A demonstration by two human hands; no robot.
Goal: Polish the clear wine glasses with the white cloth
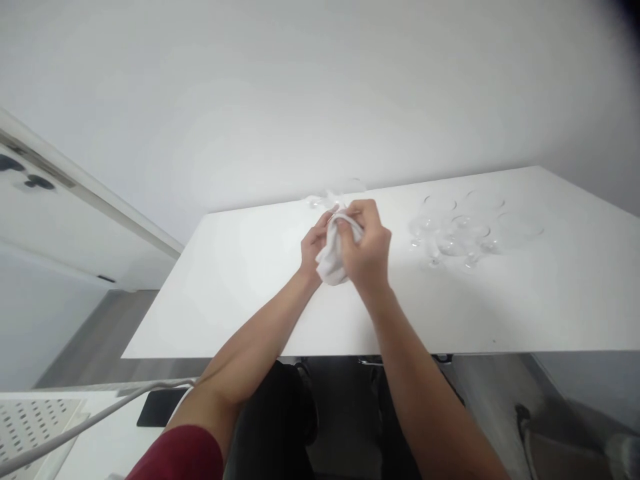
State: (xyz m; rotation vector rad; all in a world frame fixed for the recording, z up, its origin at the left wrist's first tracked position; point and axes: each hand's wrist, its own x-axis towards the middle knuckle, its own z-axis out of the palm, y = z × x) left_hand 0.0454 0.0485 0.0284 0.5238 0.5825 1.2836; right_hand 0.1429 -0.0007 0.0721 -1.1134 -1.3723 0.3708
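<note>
A white cloth (332,265) is bunched up between the two hands, over the middle of the counter (240,273). The right hand (369,248) has its fingers clamped on the cloth, with the thumb pushed into the fold. The fingers of the left hand (312,248) curl against the other side of it. I cannot tell just what they grip, or if something see-through is hidden in there.

Some clear things (326,199) are just past the hands, near the wall (320,100). If an arm pushes forward, a knuckle could knock them. More clear pieces (453,233) sit close together on the right. They look like glasses with round rims. If the right elbow swings out, they could bump each other and maybe chip. They are hard to see on white, so a hand could hit one by mistake. A loose bit of cloth could also catch on one and tip it.

The counter is white, flat and smooth, so things might slide. Its back edge runs along the pale wall. On the left is a white door (60,220) with dark knobs (40,182). The floor (97,333) there is gray. A pale cord (100,415) runs by the left arm, near a flat black thing (156,409). The left arm has a red sleeve (180,457).
</note>
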